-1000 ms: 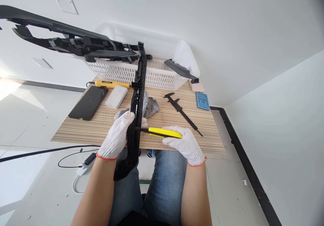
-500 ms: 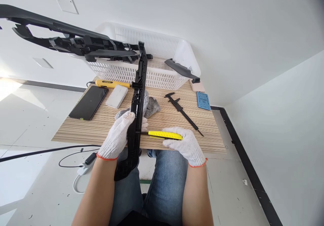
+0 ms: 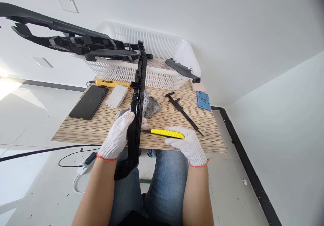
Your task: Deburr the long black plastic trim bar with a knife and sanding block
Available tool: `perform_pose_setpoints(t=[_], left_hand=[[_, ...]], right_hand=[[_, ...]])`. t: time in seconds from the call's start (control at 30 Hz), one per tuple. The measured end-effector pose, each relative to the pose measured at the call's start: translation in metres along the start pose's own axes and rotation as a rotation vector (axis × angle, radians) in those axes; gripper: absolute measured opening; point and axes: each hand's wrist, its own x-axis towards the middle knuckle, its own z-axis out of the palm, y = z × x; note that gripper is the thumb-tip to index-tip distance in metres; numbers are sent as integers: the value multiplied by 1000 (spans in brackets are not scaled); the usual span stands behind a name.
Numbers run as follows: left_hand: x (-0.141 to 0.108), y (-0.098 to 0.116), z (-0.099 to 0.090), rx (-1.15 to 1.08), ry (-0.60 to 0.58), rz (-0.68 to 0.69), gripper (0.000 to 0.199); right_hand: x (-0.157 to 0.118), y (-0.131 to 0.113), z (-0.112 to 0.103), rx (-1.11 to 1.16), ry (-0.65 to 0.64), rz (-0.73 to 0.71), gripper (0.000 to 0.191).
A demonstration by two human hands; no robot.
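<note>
My left hand (image 3: 116,136), in a white knit glove, grips a long black plastic trim part (image 3: 137,101) that runs from my lap up to the white basket. A yellow utility knife (image 3: 167,133) is held in my gloved right hand (image 3: 187,144), its blade tip touching the right edge of the part near my left fingers. Both hands are over the front edge of the striped wooden table (image 3: 76,128).
A white slotted basket (image 3: 157,74) at the back holds more black trim parts (image 3: 68,40). On the table lie a phone (image 3: 89,102), a white block (image 3: 116,96), a yellow tool (image 3: 109,83), grey gloves (image 3: 152,105), a black caliper (image 3: 182,112) and a blue pad (image 3: 203,101). Cables lie on the floor to the left.
My right hand and the knife have shifted slightly to the right, so the blade drew back a little along the part's edge. The left hand and the part stayed put.
</note>
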Motion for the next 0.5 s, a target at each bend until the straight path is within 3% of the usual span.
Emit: perform_pose_setpoints(t=[0.07,0.2,0.3,0.4,0.5], left_hand=[[0,1,1,-19,-4,4,44],[-1,3,2,-22,-25,36,48],[-2,3,1,-6,-1,21,49],[-1,2,1,-30,0,9,47],[0,1,1,-35,1,18,47]], right_hand=[[0,-1,0,14,48,-3,51],[-1,-3,1,-23,-33,16,50],[-2,-4,2,20,21,12,50],[-2,-5,3,-13,-62,14,48],[-1,-5,3,-9,20,11,51]])
